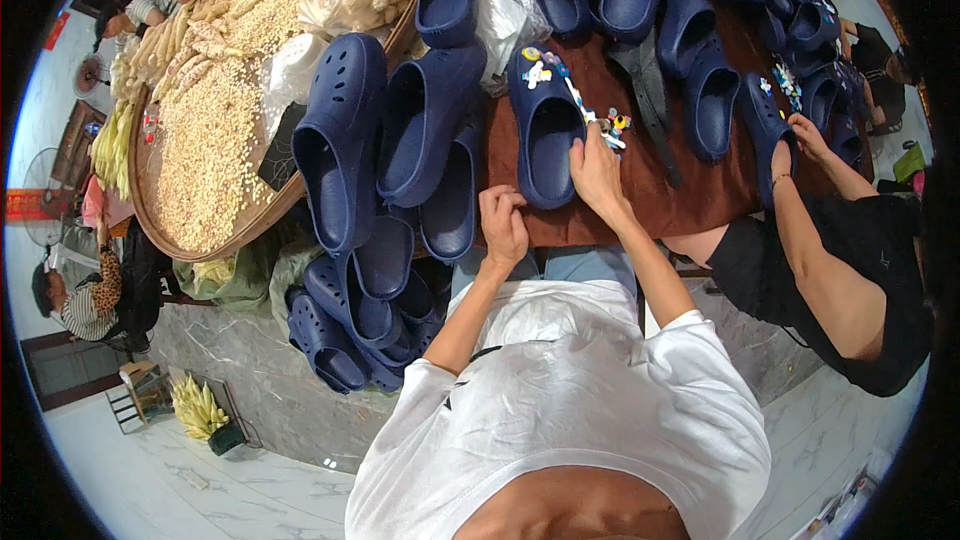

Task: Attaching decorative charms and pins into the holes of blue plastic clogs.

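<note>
Navy clog (549,155) on brown cloth (660,212); right hand (597,175) at its rim, left hand (503,225) curled beside its heel; cannot tell either grip. Risk: right-hand nudge could scatter colourful charms (617,126).

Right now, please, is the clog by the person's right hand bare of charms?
No: the clog has colourful charms on its toe.

Beside the right hand (598,172), the clog (548,155) is navy, the charms (618,127) multicoloured and the cloth (690,205) reddish brown; far left of the left hand (503,227), a sleeve (108,282) is leopard-spotted.
</note>
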`<state>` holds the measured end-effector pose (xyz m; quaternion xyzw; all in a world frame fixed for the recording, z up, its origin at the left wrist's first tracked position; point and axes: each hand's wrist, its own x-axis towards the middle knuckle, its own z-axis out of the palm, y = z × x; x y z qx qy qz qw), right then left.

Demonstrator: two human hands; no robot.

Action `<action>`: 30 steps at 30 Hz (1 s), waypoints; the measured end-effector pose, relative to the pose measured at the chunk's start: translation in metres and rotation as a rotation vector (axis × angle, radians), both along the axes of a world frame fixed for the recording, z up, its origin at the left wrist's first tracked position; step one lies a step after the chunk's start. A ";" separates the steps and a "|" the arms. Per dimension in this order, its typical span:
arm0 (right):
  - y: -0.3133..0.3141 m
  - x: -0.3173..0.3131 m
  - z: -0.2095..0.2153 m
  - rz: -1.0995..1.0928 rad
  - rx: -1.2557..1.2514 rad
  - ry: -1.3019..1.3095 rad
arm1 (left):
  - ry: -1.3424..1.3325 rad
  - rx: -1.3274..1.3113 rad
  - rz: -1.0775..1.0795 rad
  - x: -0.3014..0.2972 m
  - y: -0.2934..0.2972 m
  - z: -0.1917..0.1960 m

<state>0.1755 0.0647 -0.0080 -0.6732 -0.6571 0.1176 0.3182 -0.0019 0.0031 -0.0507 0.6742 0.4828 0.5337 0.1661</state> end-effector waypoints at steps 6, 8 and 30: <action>-0.059 -0.012 0.014 -0.005 -0.085 0.015 | -0.122 -0.106 -0.025 0.011 -0.051 0.044; -0.078 -0.015 0.011 0.005 -0.107 0.025 | -0.157 -0.143 -0.086 0.017 -0.053 0.056; -0.045 -0.006 0.004 0.027 -0.315 0.363 | -1.158 -0.981 -0.194 0.044 -0.002 0.047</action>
